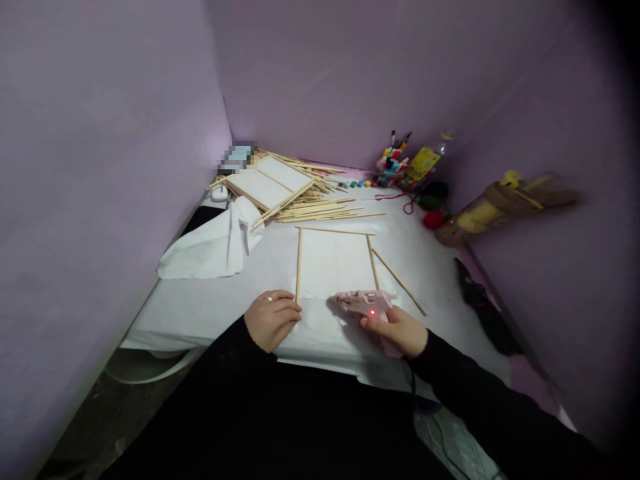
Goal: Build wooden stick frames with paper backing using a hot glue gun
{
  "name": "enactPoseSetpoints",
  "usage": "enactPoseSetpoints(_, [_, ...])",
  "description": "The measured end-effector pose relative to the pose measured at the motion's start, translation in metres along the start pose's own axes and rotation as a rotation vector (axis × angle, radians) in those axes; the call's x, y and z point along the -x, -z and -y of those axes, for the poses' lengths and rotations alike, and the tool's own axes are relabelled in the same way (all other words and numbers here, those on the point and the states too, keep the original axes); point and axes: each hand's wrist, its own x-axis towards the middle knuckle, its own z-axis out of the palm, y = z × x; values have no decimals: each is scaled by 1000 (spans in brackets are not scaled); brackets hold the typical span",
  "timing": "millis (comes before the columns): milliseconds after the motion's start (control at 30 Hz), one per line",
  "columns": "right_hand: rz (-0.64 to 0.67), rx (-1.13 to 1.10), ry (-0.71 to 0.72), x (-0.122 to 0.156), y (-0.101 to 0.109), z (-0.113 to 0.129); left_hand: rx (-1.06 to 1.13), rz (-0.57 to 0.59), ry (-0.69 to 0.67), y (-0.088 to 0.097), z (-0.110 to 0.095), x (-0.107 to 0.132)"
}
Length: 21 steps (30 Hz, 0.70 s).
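A pink glue gun (363, 303) with a red light glowing on its side is gripped in my right hand (395, 330); its nozzle points left over the white sheet. My left hand (271, 317), with a ring on one finger, is curled at the near end of a thin wooden stick (299, 264). That stick is the left side of an open frame; another stick (335, 231) forms the far side and a third (372, 261) the right side. A loose stick (399, 281) lies slanted just right of the frame.
The white-covered table (200, 313) fills a purple-walled corner. At the back lie a pile of sticks (315, 208) and finished stick panels (273, 181). A folded white cloth (210, 247) lies left. Markers and paint pots (393, 167), red yarn (434, 219) and a jar (495, 207) stand right.
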Motion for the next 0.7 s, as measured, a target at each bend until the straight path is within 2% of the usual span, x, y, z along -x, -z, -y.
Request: enactPoseSetpoints(700, [15, 12, -40, 4, 0, 11, -11, -5, 7, 0, 0, 1])
